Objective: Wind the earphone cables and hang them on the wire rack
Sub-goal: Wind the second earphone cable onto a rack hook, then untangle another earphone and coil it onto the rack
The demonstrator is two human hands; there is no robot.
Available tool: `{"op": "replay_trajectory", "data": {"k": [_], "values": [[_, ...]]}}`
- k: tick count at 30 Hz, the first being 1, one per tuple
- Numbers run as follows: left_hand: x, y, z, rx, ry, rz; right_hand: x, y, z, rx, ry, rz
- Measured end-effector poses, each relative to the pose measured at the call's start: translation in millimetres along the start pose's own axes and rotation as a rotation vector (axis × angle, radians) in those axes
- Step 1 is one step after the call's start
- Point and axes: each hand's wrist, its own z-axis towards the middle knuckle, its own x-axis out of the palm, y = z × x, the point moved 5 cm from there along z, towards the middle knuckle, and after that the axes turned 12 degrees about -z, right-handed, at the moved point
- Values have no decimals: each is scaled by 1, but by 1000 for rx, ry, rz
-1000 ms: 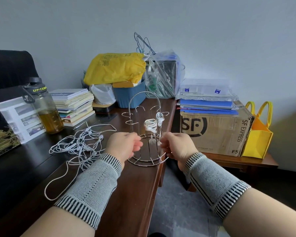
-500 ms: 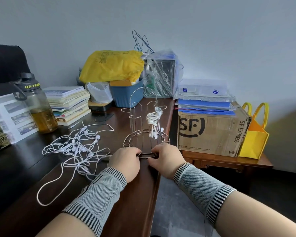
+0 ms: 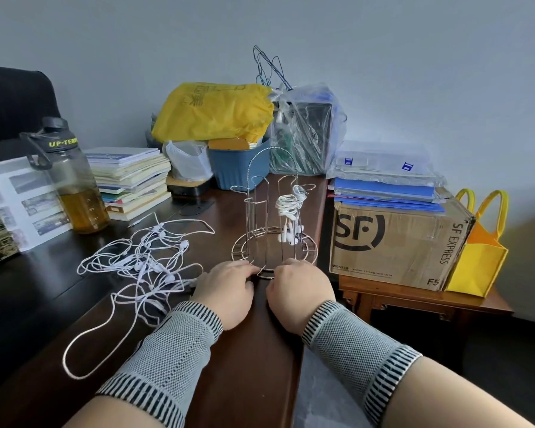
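Note:
The wire rack (image 3: 240,247) stands upright on the dark wooden table (image 3: 254,366), close to its right edge. Two wound white earphone bundles (image 3: 286,205) hang from hooks on the rack's right side, their earbuds dangling near the base. A loose tangle of white earphone cables (image 3: 145,261) lies on the table to the left. My left hand (image 3: 226,288) and my right hand (image 3: 297,288) sit side by side at the front of the rack. Their curled fingers hold the front of the base ring, and the fingertips are mostly hidden.
A water bottle (image 3: 74,193) and a stack of books (image 3: 130,177) stand at the left. A blue bin (image 3: 238,168) and a yellow bag (image 3: 213,112) are behind the rack. An SF cardboard box (image 3: 393,239) and a yellow tote (image 3: 479,251) sit on a lower side table.
Both hands have come from the rack's sides, at mid height, down to the front of its base ring. The hanging bundles and the loose tangle look unchanged.

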Motion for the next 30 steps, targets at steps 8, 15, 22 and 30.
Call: {"op": "replay_trajectory", "data": {"k": [8, 15, 22, 30], "values": [[5, -1, -1, 30, 44, -29, 11, -8, -6, 149, 58, -45], [4, -2, -2, -38, 42, 90, 10, -2, -6, 81, 14, -49], [5, 0, 0, 30, -14, 5, 13, -2, -2, 120, 48, -94], [5, -1, 0, 60, -54, -34, 15, -2, -2, 136, 62, -96]]}}
